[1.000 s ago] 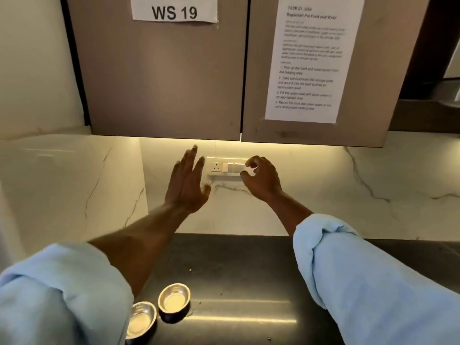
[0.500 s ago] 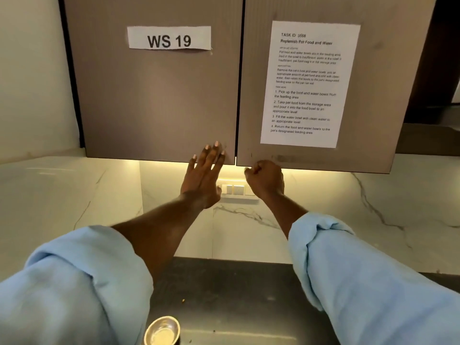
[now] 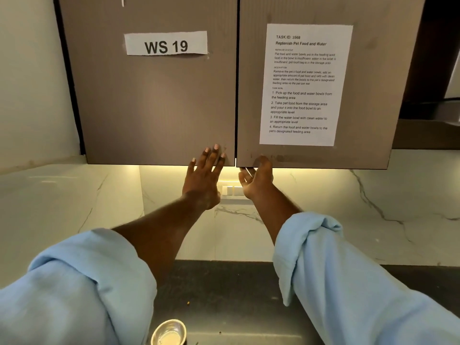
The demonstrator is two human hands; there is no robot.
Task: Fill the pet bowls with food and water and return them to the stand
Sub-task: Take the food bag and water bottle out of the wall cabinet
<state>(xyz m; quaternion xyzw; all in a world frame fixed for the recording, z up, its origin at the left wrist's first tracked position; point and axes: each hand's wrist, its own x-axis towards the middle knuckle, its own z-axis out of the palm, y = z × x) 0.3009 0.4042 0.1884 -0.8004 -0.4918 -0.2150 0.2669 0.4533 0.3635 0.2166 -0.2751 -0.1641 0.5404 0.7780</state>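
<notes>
The wall cabinet fills the top of my view, 2 doors closed side by side. The left door (image 3: 154, 95) carries a "WS 19" label (image 3: 166, 43); the right door (image 3: 316, 155) carries a printed task sheet (image 3: 305, 83). Below them runs the dark tabletop (image 3: 224, 290), backed by pale marbled wall.

My right hand (image 3: 256, 178) is cupped, palm up, under the bottom edge of the right door near the centre seam, fingers hooked behind that edge and hidden there; the grip is curled on the door's lip, though I cannot tell how firmly. My left hand (image 3: 204, 178) is released and flat, fingers spread, with fingertips (image 3: 216, 147) lying over the lower corner of the left door.

1 steel bowl (image 3: 169, 332) sits on the tabletop at the bottom of view, well below and nearer me than both hands, looking empty. No food or water is in sight.

The seam runs vertical between my hands, so I judge the right door would swing out toward me, the right hand being the one placed to pull.
</notes>
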